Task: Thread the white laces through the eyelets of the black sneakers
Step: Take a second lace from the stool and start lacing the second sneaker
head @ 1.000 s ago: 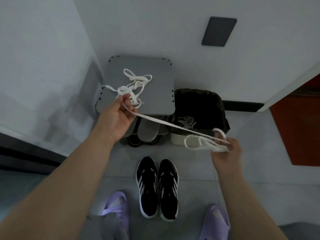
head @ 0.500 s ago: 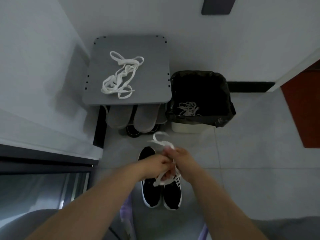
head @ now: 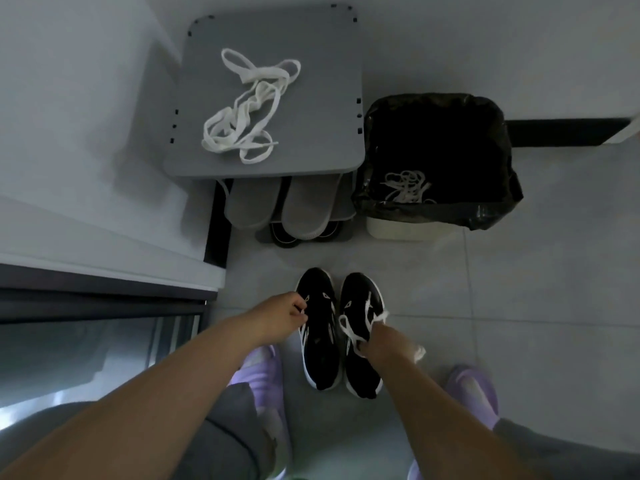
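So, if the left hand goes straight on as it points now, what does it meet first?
Most likely the left-side black sneaker: the left hand points at its side, very close, though depth is unclear.

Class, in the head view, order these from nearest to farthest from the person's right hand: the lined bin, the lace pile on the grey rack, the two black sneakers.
1. Right-side sneaker, under the right hand, which grips a lace.
2. Left-side sneaker, just beside it.
3. Bin, ahead-right on the floor.
4. Lace pile, on the rack top, ahead-left.

Left hand (head: 280, 318), right hand (head: 384, 344), both curled
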The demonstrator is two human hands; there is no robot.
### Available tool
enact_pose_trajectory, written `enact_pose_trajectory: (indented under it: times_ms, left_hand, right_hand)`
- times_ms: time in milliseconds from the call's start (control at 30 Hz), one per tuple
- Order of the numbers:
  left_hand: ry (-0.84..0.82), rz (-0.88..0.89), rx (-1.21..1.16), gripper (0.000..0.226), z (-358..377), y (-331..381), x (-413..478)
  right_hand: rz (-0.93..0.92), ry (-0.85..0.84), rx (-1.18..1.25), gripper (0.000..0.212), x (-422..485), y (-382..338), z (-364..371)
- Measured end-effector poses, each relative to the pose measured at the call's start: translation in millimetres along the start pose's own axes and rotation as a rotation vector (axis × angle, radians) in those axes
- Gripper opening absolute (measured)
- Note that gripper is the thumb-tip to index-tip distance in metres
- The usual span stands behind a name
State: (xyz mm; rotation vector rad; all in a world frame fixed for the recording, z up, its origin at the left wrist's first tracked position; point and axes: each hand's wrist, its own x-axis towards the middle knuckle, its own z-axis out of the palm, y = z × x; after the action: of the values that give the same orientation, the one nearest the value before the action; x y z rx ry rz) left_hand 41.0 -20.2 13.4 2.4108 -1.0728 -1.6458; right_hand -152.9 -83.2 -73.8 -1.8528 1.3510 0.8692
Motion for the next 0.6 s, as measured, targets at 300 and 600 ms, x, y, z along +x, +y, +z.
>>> enact_pose_trajectory:
  times_ms: [300,600]
  left_hand:
    - [-0.073,0.048,0.146,0.035,4,38,-17]
    - [-0.026,0.044,0.208,0.039,-26,97,-113]
  right_hand:
    - [-0.045,-0.131,0.017,0.041,-19,8,-53]
    - [-0.262,0.125,0.018,0.024,-167,-23,-164]
